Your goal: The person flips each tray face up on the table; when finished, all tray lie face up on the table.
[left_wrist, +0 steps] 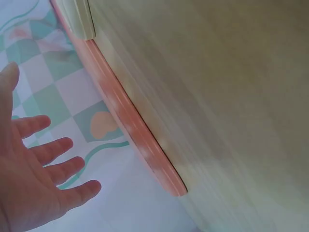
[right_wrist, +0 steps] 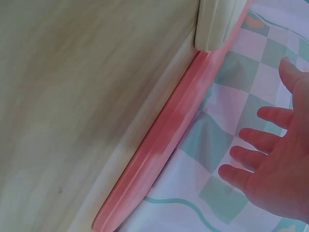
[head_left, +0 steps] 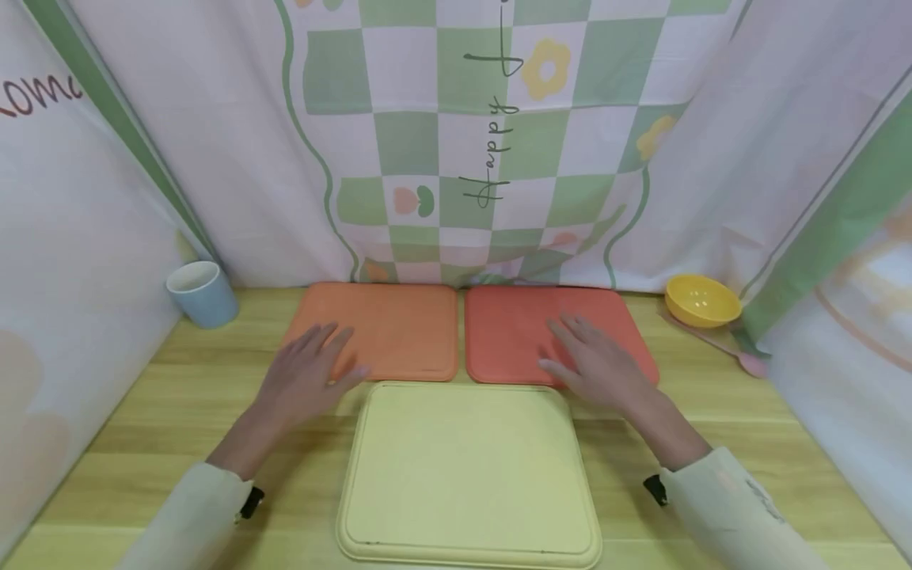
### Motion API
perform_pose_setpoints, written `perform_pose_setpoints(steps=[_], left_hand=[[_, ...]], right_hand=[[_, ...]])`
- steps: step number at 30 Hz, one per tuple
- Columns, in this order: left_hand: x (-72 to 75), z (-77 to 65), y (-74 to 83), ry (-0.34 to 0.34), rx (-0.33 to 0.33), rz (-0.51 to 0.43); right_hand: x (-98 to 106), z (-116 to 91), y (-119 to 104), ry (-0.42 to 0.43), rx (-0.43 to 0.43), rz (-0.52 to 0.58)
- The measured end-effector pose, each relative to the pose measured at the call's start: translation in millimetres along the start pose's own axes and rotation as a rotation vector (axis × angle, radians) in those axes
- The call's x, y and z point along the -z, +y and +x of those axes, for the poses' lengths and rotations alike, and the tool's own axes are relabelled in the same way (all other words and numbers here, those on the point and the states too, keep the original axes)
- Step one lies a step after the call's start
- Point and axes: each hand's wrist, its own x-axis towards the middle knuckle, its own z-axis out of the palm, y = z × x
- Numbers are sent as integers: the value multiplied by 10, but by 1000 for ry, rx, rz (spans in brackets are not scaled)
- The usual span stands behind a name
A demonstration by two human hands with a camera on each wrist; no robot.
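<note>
My left hand [head_left: 302, 376] hovers over the near left corner of an orange board [head_left: 399, 332], its fingers spread and holding nothing. In the left wrist view, that hand [left_wrist: 34, 179] shows its palm side, apart from the board's edge [left_wrist: 130, 116]. On the other side, my right hand [head_left: 594, 364] is held above a red board [head_left: 506, 336] with fingers spread and nothing in them. The right wrist view shows this hand [right_wrist: 275, 154] away from the red board's edge [right_wrist: 159, 140]. Between the forearms lies a pale yellow board [head_left: 466, 475], nearest to me.
A blue cup [head_left: 204, 297] stands at the back left of the wooden table [head_left: 114, 475]. At the back right sit a yellow bowl [head_left: 701, 301] and a pink spoon [head_left: 748, 362]. A checked curtain [head_left: 477, 142] hangs behind the boards, with white cloth along both sides.
</note>
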Motion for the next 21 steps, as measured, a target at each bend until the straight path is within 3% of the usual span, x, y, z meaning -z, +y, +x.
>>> perform_pose_setpoints(steps=[13,21], left_hand=[[-95,-126,-47,66,-20,-88],[-114,-158,-24,55,14,-165]], right_hand=[[-46,-112,42,-6,-6,30],[-79,-127,81,-7,-10,63]])
